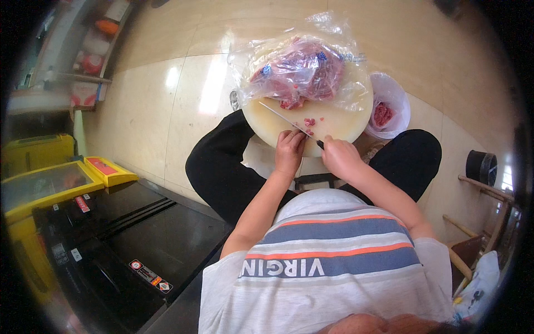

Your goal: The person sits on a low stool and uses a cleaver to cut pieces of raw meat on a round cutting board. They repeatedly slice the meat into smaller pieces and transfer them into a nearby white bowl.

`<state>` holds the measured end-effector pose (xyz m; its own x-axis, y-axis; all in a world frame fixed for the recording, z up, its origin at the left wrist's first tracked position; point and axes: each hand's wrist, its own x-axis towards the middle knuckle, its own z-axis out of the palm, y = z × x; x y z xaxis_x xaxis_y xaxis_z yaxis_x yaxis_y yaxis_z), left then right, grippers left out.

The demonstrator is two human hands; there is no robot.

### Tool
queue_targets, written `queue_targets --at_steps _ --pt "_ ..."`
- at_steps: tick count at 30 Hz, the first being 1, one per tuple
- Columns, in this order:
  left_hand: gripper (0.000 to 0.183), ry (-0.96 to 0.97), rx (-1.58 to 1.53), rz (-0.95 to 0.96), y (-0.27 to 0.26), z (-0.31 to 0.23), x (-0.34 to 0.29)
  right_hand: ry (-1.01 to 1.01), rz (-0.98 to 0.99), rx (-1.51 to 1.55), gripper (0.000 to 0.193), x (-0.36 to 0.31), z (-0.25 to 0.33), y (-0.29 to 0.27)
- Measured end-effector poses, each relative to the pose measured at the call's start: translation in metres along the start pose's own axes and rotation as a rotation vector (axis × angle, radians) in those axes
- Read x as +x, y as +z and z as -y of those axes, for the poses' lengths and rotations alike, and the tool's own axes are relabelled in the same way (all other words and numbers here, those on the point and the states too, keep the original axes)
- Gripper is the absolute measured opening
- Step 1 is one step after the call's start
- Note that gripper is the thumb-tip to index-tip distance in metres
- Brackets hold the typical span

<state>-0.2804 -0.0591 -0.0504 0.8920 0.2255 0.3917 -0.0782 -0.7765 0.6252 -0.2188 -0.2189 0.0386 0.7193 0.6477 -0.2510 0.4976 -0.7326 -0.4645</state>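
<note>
My right hand (340,156) is closed around the black handle of a knife (281,117). Its long, thin blade points up and left across a round, pale cutting board (334,129). At the board's near edge, my left hand (289,149) has its fingers curled together, fingertips against a small piece of meat beside the blade. A few diced bits of meat (309,122) lie just beyond the blade. Toward the far side of the board rests a large chunk of raw meat (303,67), partly wrapped in a clear plastic bag (353,92).
Right of the board stands a white lined tub (403,106) with cut meat (383,114) inside. My knees flank the board. A glossy black cabinet (150,234) and a yellow-framed case (44,189) fill the left; a black bucket (481,167) and wooden chair (492,234) stand right.
</note>
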Motion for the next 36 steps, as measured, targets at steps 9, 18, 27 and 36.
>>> queue_targets --at_steps 9,18,27,36 --pt "0.020 -0.075 0.001 -0.097 0.005 0.010 0.004 0.060 -0.033 0.062 0.019 0.027 -0.004 -0.007" --pt "0.023 -0.145 0.047 -0.102 0.001 0.000 0.001 0.048 -0.089 0.034 0.020 -0.015 -0.001 -0.024" --pt "0.018 -0.049 0.062 -0.098 0.000 0.004 -0.001 0.034 0.011 0.001 0.019 -0.023 0.003 -0.017" --pt "0.020 -0.068 0.042 -0.029 -0.001 0.003 0.007 -0.019 0.001 0.017 0.017 0.028 0.010 0.002"
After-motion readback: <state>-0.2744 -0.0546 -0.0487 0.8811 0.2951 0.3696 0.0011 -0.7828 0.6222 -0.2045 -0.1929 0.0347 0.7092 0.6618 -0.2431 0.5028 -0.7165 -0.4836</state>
